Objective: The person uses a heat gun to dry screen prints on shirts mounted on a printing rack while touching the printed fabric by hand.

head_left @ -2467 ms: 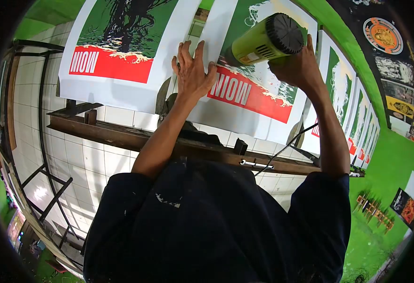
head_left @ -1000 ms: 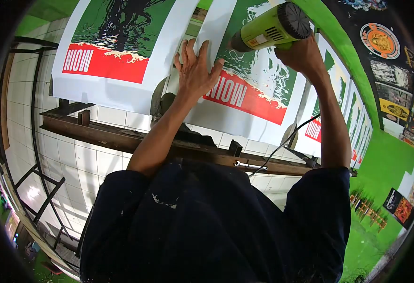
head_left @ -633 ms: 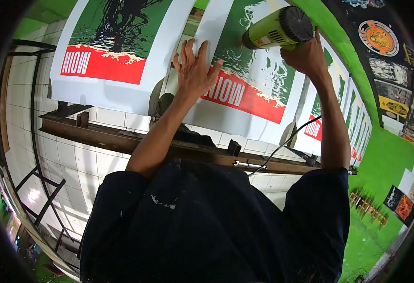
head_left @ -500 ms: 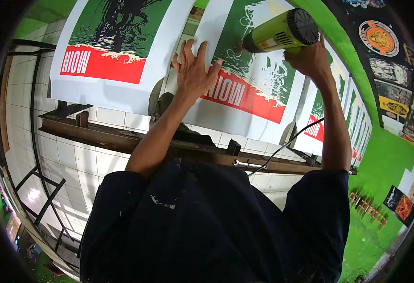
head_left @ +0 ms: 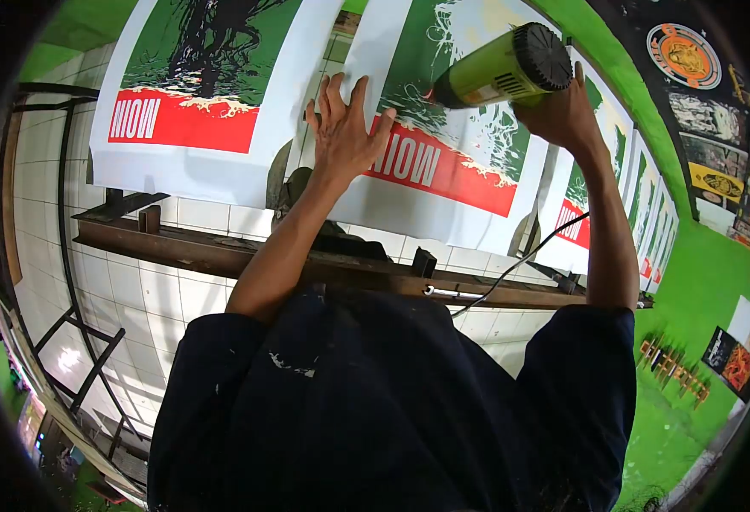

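My right hand (head_left: 565,115) is wrapped round the grip of a green heat gun (head_left: 490,75) with a black round rear cap. Its dark nozzle points left, close over the green area of a printed sheet (head_left: 469,213). That sheet is white with green, red and pale ink and upside-down lettering. At its left edge, my left hand (head_left: 341,141) has its fingers spread, by the red band. Whether the palm presses on the sheet, I cannot tell. Left of it lies a similar sheet (head_left: 187,175) with added black ink. The gun's power cord (head_left: 520,263) hangs past my right forearm.
A rusty metal rail (head_left: 195,254) runs along the front, with a wrench (head_left: 453,294) on it. More printed sheets (head_left: 573,226) line up to the right. Black metal frames (head_left: 93,367) stand at left, before white tiles. Stickers and posters (head_left: 712,119) cover the right side.
The heat gun has shifted slightly left and down over the print, with my right hand on it. My left hand stays spread in nearly the same place.
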Demonstrator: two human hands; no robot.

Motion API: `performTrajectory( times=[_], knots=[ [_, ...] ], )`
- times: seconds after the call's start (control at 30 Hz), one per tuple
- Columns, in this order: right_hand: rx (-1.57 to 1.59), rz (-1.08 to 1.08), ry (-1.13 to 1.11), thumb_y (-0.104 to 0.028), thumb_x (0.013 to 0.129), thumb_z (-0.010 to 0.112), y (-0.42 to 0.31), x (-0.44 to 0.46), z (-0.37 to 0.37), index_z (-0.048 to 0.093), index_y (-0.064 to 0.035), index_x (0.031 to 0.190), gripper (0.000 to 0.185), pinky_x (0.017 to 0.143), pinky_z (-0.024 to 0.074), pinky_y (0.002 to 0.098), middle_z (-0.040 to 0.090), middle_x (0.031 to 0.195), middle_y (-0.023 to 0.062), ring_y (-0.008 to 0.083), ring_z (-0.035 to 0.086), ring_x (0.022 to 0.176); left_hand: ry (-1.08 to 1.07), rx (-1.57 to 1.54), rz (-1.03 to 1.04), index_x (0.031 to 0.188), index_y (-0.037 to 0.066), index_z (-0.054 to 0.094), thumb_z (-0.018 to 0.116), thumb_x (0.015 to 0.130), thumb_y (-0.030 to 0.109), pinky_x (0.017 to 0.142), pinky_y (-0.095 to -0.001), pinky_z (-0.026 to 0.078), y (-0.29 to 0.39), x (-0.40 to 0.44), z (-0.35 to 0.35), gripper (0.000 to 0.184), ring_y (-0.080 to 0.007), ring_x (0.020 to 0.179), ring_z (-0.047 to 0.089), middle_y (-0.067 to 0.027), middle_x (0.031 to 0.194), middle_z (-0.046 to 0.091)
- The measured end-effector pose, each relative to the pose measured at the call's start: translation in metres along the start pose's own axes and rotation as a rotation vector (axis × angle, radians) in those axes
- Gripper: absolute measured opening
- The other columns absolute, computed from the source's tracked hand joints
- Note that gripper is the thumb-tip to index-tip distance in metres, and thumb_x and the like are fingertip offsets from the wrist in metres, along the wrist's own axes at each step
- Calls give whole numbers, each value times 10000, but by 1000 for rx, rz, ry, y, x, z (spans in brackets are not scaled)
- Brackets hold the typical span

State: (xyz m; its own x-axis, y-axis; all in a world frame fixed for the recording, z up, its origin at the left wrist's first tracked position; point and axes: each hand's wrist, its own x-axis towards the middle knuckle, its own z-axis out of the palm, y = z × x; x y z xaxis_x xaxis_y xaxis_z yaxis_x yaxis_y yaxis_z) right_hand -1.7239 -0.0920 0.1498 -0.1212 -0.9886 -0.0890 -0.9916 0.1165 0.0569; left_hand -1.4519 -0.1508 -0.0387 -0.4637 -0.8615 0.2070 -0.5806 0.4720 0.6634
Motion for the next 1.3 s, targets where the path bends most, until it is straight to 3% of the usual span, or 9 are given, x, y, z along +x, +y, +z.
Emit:
performTrajectory(
  times=[0.2,0.3,0.47,0.6,0.7,0.83,0.97,1.1,1.3],
  knots=[
    [-30,87,-57,-181,715,744,-2,4,0,650,-114,1204,503,1184,235,591,679,1197,132,345,600,1186,-16,7,-4,1413,59,459,583,926,524,1096,-651,160,3,-2,-3,684,-455,1429,211,-216,1464,279],
    [-34,-126,147,-173,724,742,-6,-9,3,666,-109,1175,461,1175,250,597,708,1128,125,336,643,1112,-1,24,2,1415,60,459,590,924,518,1097,-649,162,3,-2,-2,684,-454,1429,214,-213,1463,282],
    [-21,28,-8,-182,725,749,0,-7,1,641,-104,1208,502,1169,252,608,671,1207,142,351,605,1173,-14,16,17,1419,63,458,596,923,510,1099,-648,161,4,-5,-2,681,-454,1430,216,-211,1462,288],
    [-17,-116,112,-189,737,750,-6,-20,0,657,-116,1190,468,1166,250,616,702,1143,136,351,648,1097,-14,33,23,1421,64,458,592,927,506,1101,-645,161,4,-7,-1,676,-453,1430,218,-215,1460,294],
    [-1,82,-69,-211,736,764,-2,-17,-2,647,-105,1194,485,1163,252,619,668,1207,147,363,609,1160,-22,31,32,1421,63,459,588,929,507,1102,-644,161,4,-12,-2,675,-454,1430,220,-217,1460,296],
    [-8,-111,82,-210,751,754,-7,-30,0,670,-107,1154,425,1162,251,621,710,1104,122,349,651,1087,-12,38,37,1423,60,459,585,930,511,1103,-643,161,3,-14,-6,680,-453,1430,221,-218,1462,296],
    [12,53,-17,-209,752,753,-4,-27,1,657,-105,1171,443,1164,246,623,677,1185,137,360,615,1150,-18,21,30,1424,59,459,580,931,518,1103,-645,158,8,-16,-11,685,-449,1430,221,-218,1463,294],
    [-14,-151,116,-196,757,747,-8,-38,3,669,-116,1160,418,1169,235,624,711,1112,116,342,657,1075,-21,21,35,1422,55,462,575,932,522,1098,-652,156,3,-17,-16,685,-443,1429,221,-219,1461,293],
    [5,-46,10,-192,747,750,-10,-42,0,659,-112,1175,445,1173,230,622,686,1163,130,343,634,1111,-24,5,50,1413,45,471,568,937,515,1088,-668,154,0,-24,-17,675,-443,1427,219,-220,1459,291]
  ],
)
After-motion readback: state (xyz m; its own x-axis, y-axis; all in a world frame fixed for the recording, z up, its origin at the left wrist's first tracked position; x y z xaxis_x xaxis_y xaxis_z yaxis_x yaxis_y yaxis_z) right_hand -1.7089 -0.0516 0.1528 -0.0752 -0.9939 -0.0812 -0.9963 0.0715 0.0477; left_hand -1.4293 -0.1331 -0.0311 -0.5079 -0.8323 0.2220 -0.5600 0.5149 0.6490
